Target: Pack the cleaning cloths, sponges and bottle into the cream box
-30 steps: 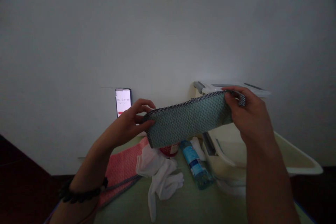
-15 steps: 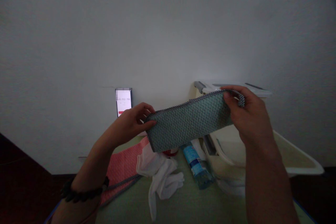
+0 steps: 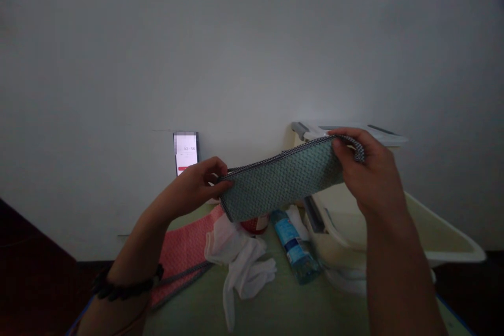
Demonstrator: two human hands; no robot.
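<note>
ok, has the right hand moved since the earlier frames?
Yes, slightly: the right hand has shifted toward image left, judged against the pale bin.

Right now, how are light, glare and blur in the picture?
All in the head view: dim overall, nearly black at lower left; phone screen brightest, its top pixelated; weave discernible on the green cloth; label print on the blue bottle too soft to read.

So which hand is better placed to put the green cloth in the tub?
Probably the right hand: it holds the green cloth at the end nearer the tub. The left hand holds the other end, nearer the pink cloth.
</note>
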